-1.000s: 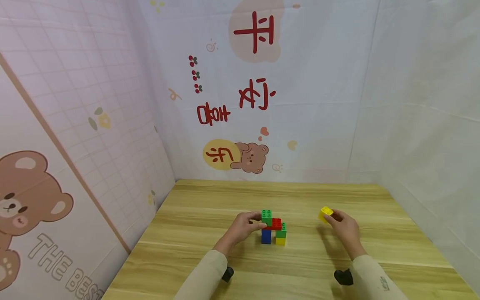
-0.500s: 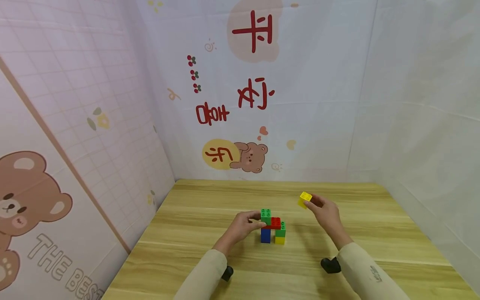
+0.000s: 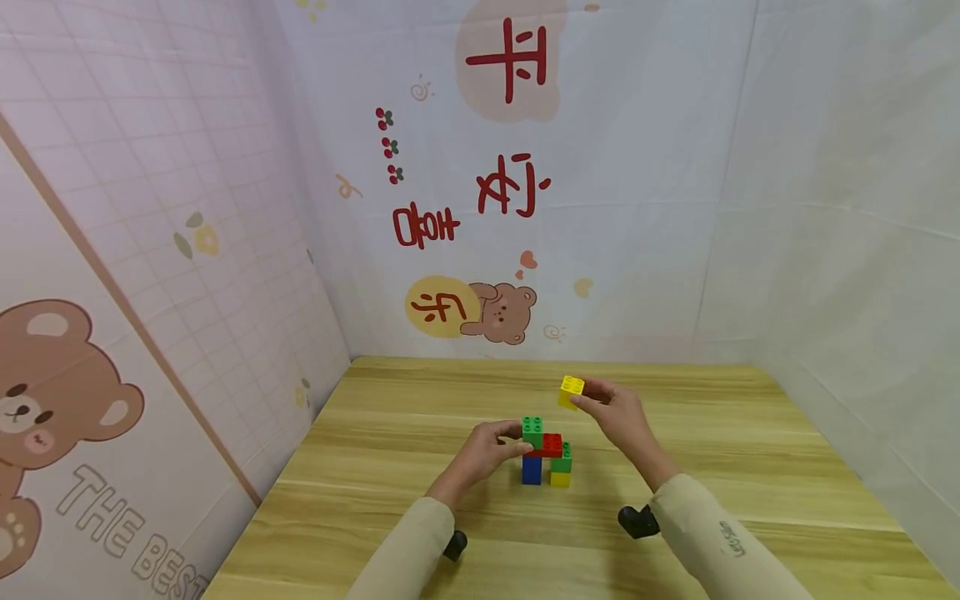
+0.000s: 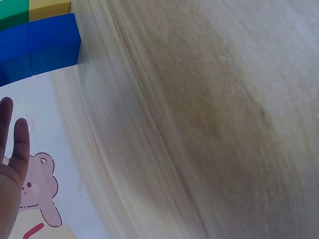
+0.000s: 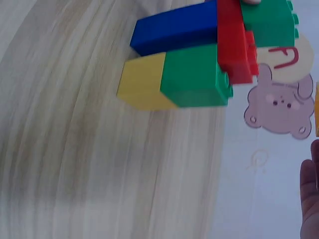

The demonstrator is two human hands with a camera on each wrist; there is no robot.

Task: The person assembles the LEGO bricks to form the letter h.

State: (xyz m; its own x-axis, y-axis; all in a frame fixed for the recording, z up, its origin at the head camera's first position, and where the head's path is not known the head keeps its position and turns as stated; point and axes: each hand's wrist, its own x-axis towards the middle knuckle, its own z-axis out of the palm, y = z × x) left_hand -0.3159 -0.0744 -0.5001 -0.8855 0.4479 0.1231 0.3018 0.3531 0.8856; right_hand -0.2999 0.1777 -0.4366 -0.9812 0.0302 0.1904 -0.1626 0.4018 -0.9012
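Observation:
A small structure of toy building bricks stands on the wooden table. Its blue column (image 3: 532, 470) is beside a stack of a yellow brick (image 3: 560, 480) under a green brick (image 3: 562, 463). A red brick (image 3: 552, 445) spans across both, and another green brick (image 3: 532, 432) sits on top at the left. My left hand (image 3: 480, 457) pinches the structure near that top green brick; its far fingers are partly hidden. Behind and above the structure, my right hand (image 3: 618, 414) pinches a loose yellow brick (image 3: 572, 392) between thumb and fingers, studs up, apart from the rest.
The wooden table (image 3: 420, 392) meets a printed cloth backdrop (image 3: 637, 275) at its far edge. More cloth hangs along the left and right sides. Black wrist mounts (image 3: 639, 522) show below both sleeves.
My right hand has carried the yellow brick left and farther back, from the right of the structure to behind it. The left hand and the structure stay in place.

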